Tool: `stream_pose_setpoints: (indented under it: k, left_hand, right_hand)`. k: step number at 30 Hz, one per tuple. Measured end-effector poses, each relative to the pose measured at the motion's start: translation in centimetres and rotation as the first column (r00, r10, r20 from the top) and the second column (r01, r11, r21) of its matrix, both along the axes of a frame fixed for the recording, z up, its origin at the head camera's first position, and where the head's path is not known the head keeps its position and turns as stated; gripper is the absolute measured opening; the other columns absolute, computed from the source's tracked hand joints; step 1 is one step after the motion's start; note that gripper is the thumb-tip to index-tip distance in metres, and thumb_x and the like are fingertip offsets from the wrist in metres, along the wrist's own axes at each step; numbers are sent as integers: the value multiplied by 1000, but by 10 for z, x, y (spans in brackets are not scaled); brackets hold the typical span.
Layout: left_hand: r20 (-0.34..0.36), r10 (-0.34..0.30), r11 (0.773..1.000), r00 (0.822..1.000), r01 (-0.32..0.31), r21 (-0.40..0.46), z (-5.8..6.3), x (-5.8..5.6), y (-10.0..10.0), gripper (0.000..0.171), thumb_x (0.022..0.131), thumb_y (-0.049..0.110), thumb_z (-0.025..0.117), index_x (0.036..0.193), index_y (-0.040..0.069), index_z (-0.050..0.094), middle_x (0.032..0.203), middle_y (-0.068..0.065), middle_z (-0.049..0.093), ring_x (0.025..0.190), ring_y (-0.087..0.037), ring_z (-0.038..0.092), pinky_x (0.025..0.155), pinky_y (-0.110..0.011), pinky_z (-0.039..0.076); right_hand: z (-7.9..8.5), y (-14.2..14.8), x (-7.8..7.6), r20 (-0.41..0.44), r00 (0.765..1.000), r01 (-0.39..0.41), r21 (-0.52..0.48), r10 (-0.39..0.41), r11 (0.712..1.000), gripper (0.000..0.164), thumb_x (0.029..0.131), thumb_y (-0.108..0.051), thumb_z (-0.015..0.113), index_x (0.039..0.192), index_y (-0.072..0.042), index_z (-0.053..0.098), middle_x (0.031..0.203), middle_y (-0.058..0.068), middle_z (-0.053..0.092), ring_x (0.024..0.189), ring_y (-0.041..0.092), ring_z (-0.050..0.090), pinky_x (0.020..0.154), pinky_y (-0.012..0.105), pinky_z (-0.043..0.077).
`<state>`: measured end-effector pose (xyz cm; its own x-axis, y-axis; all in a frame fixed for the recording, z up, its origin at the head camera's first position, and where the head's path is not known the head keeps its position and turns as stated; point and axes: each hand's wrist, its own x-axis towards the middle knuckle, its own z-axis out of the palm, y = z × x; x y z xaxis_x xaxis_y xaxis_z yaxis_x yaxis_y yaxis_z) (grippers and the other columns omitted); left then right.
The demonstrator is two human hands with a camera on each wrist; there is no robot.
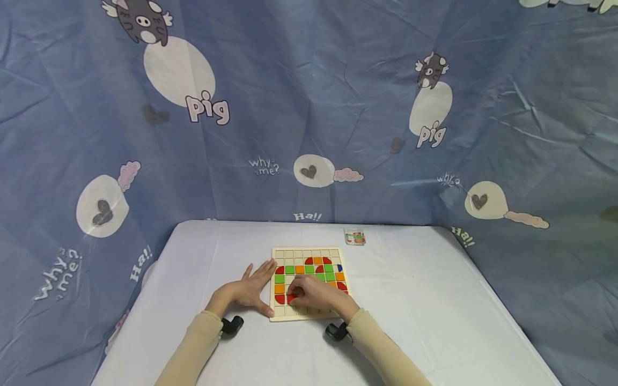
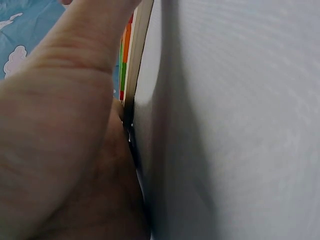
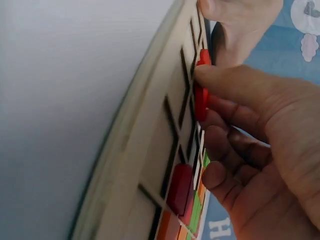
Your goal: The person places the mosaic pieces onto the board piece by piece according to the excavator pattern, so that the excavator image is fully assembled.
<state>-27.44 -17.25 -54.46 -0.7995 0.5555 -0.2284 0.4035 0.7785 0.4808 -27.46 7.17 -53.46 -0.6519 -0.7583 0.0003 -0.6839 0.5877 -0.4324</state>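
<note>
A square wooden grid board [image 1: 295,318] lies on the white table, partly filled with red, green and orange tiles and a blue one. My left hand [image 1: 248,291] lies along the board's left edge, fingers spread and thumb at the lower left corner. Over the lower left of the grid, my right hand [image 1: 313,292] pinches a red tile [image 3: 201,102] between thumb and fingers, at the board's surface. Beside it sits a red quarter-round tile [image 1: 279,299]. The right hand hides several middle cells. The left wrist view shows mostly the left hand [image 2: 55,135] and the board's side [image 2: 137,55].
A small picture card [image 1: 354,237] lies behind the board at the right. White cloth covers the table [image 1: 415,311]. A blue patterned curtain [image 1: 270,107] hangs behind and at both sides. Each wrist wears a small black camera [image 1: 233,326].
</note>
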Motion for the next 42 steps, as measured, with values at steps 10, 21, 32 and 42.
stream_pose_setpoints:
  k: [10,21,32,42]
  left_hand:
    - [-1,-4,1000,1000,4,3,-1,1,0,135,63,65,79,155,4,0,163,-14,-7,151,-31,-7,118,-60,-10]
    - [-9,-2,1000,1000,2,-5,0,2,1,135,63,66,78,155,4,2,163,-13,-6,151,-31,-6,118,-60,-9]
    - [-10,-4,1000,1000,4,-5,2,2,2,134,64,64,79,155,4,1,163,-14,-6,151,-32,-6,118,-60,-9]
    - [-17,-23,1000,1000,23,-20,2,2,0,134,64,66,77,155,3,1,163,-15,-7,150,-33,-6,118,-60,-10]
  right_hand:
    - [6,-4,-1,-11,1000,-22,34,22,999,20,87,-19,72,107,-14,72,103,-6,67,91,0,59,84,11,51]
    - [5,-3,5,-41,999,2,24,-1,1000,19,88,-20,71,107,-16,73,100,-7,67,89,-1,59,84,11,51]
    - [5,-2,7,-18,999,31,16,-31,999,18,88,-15,70,106,-15,72,101,-7,66,89,-1,58,83,12,51]
    - [15,-14,-11,-89,990,97,-128,-109,987,15,93,-15,65,103,-7,73,97,1,68,84,6,61,76,15,53]
